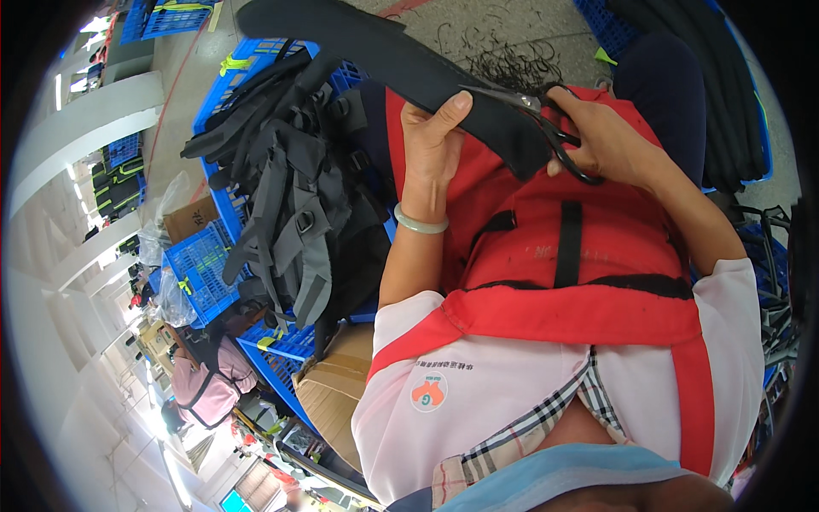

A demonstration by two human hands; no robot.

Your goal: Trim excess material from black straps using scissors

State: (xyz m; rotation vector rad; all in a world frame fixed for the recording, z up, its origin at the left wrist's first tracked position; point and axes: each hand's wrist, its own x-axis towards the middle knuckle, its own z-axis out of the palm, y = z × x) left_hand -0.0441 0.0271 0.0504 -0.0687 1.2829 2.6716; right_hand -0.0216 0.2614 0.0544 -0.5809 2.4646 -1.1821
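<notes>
My left hand [435,141] grips a long black padded strap [375,55], thumb on top and fingers underneath. The strap slants across the upper middle, from the far left down to a blunt end near my right hand. A pair of scissors [528,103] with black handles is in my right hand [610,141], its fingers at the handle loops. Its metal blades point left over the strap's upper edge, towards my left thumb. I cannot tell whether the blades are parted. Beneath both hands lies my red apron [529,222].
At my left, a blue crate [213,107] overflows with black and grey straps [294,192] with buckles. Dark thread scraps [512,64] litter the floor ahead. Another blue crate [762,128] at the right holds long black pieces. A cardboard box [337,384] and a person in pink [213,384] are at lower left.
</notes>
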